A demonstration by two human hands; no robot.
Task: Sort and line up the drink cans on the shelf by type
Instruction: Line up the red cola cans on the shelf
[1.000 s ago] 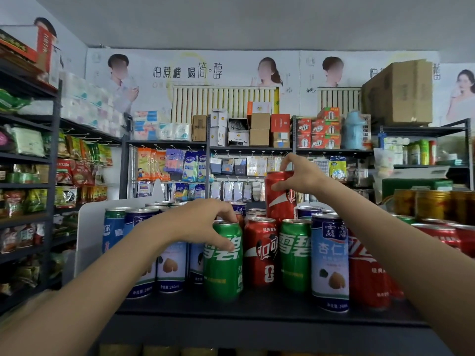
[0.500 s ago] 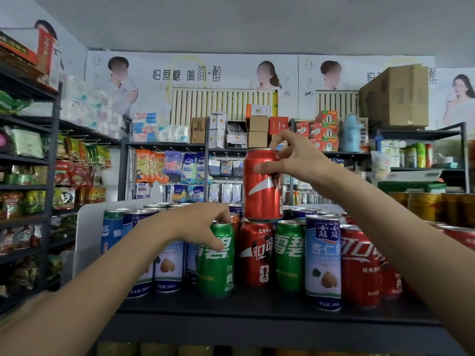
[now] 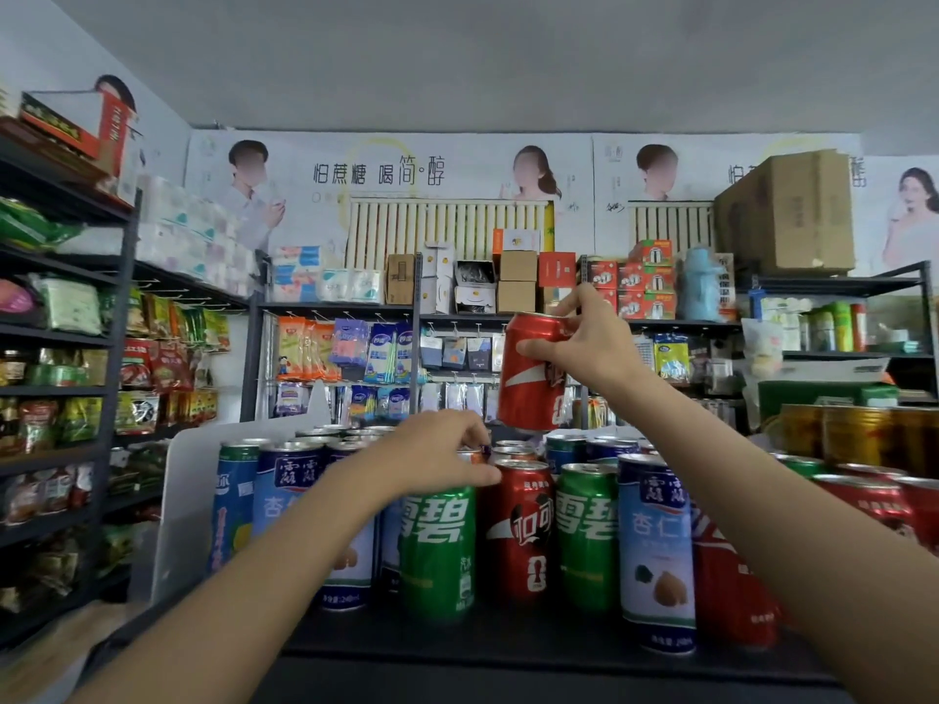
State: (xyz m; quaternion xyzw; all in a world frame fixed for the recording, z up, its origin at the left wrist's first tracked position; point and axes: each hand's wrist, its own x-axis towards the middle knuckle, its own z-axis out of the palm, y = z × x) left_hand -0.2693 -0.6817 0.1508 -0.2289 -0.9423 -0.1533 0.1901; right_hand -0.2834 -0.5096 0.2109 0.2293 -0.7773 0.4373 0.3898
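Nearest, on the dark shelf (image 3: 508, 647), the front row of cans stands upright and touching: a green can (image 3: 438, 551), a red cola can (image 3: 518, 530), a second green can (image 3: 587, 536), then a tall blue-and-white almond drink can (image 3: 655, 551). The left hand (image 3: 437, 459) rests on top of the first green can, fingers curled over its rim and gripping it. More blue-and-white cans (image 3: 289, 495) stand left of it, against a white divider (image 3: 185, 500). Above and behind the row, the right hand (image 3: 584, 343) holds a red can (image 3: 531, 373) in the air by its upper part, clear of the can tops and tilted slightly. Gold cans (image 3: 853, 434) stand further right. Beyond, racks of snack packets (image 3: 345, 343) line the wall.
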